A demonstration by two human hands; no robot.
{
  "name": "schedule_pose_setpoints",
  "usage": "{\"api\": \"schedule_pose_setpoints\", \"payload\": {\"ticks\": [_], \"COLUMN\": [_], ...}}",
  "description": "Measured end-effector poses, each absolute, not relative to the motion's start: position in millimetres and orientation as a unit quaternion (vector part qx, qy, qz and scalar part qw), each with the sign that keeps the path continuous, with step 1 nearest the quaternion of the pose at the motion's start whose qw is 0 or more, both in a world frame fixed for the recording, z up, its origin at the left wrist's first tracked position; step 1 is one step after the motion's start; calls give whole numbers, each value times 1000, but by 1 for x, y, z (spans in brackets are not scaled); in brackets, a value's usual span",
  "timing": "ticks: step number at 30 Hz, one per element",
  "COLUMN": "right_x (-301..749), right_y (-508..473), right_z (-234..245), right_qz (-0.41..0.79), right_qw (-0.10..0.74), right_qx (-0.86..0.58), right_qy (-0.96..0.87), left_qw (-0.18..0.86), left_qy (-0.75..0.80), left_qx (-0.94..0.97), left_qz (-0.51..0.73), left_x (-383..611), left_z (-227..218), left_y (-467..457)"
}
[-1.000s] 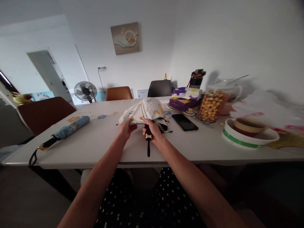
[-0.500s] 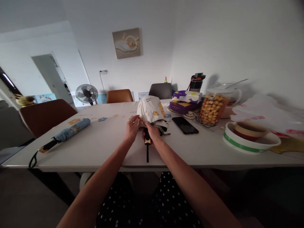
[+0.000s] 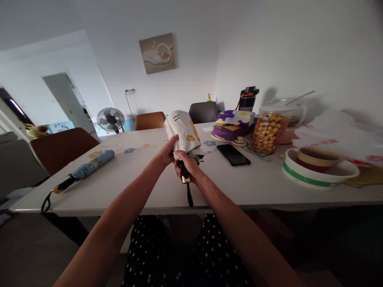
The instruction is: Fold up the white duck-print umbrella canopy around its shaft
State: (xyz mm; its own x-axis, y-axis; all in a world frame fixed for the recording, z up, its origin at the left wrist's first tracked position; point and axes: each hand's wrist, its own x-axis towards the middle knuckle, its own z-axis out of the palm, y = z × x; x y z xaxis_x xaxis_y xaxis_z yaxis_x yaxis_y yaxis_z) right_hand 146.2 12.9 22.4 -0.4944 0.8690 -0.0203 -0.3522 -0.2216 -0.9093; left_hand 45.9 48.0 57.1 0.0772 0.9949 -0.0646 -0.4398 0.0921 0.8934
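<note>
A folded white umbrella [image 3: 183,131] with small yellow prints is held tilted up above the white table [image 3: 140,179]. My right hand [image 3: 185,167] grips its black handle, whose wrist strap dangles below. My left hand [image 3: 167,151] is wrapped around the gathered canopy just above the handle. A second folded umbrella [image 3: 89,167], light blue with a black handle and strap, lies on the table to the left, well away from both hands.
A black phone [image 3: 233,154] lies right of the umbrella. Behind it are a purple box [image 3: 230,129], a jar of snacks [image 3: 267,131] and a green-banded white bowl [image 3: 317,171]. Brown chairs [image 3: 60,147] and a fan [image 3: 110,118] stand beyond the table.
The white umbrella has been lifted off the table and tipped upright. My left hand moved from the spread canopy edge to close around the gathered fabric; the canopy is now bunched tighter.
</note>
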Motion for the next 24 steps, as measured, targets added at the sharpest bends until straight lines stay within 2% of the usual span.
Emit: {"api": "schedule_pose_setpoints", "payload": {"ticks": [5, 11, 15, 18, 22, 24], "right_x": [145, 145, 147, 148, 151, 153], "right_y": [13, 19, 20, 18, 19, 22], "right_z": [19, 15, 15, 17, 20, 20], "right_qz": [739, 735, 725, 765, 813, 829], "right_qw": [413, 401, 390, 355, 341, 339], "right_qx": [-238, -228, -277, -267, -189, -156], "right_qy": [-476, -496, -497, -466, -431, -416], "left_qw": [591, 407, 312, 336, 480, 512], "left_qy": [404, 523, 560, 536, 448, 444], "left_qx": [359, 367, 386, 401, 346, 309], "left_qz": [599, 653, 663, 662, 670, 667], "left_x": [44, 43, 46, 50, 54, 51], "left_z": [56, 53, 55, 57, 48, 38], "left_y": [40, 40, 39, 37, 41, 48]}}
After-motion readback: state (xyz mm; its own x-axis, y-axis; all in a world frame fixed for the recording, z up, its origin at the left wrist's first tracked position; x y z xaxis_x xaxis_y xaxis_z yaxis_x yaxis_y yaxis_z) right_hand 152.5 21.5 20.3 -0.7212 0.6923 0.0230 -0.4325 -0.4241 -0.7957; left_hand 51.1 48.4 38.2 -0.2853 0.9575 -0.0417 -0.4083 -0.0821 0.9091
